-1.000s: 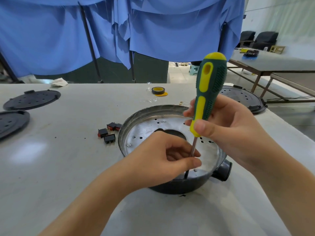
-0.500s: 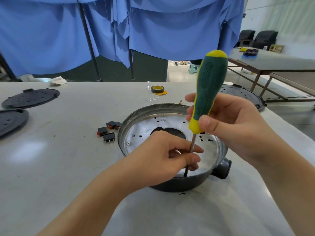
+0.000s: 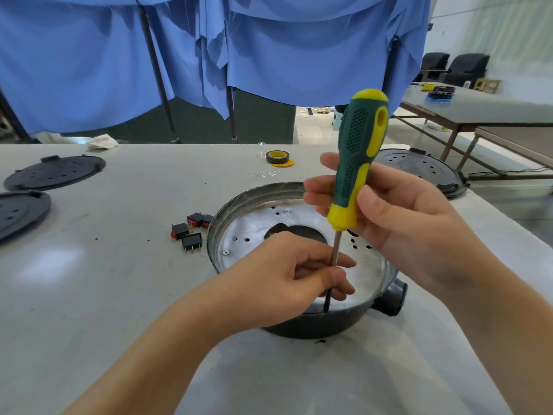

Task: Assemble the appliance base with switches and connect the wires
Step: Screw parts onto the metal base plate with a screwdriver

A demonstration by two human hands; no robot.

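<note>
The round appliance base (image 3: 248,232), a dark shell with a silver perforated plate inside, sits in the middle of the table. A green and yellow screwdriver (image 3: 357,163) stands nearly upright in it, tip down at the near inner rim. My right hand (image 3: 398,226) grips the lower handle. My left hand (image 3: 287,280) pinches the metal shaft low down, and its fingers hide the tip. Three black and red rocker switches (image 3: 191,232) lie on the table just left of the base.
Two black perforated discs (image 3: 57,172) lie at the far left, another black disc (image 3: 425,172) behind my right hand. A roll of black and yellow tape (image 3: 278,157) sits behind the base. Blue cloth hangs beyond the table's far edge.
The screwdriver handle has turned in my right hand, so its yellow stripe now faces right. Both hands stay at the same spot in the base.
</note>
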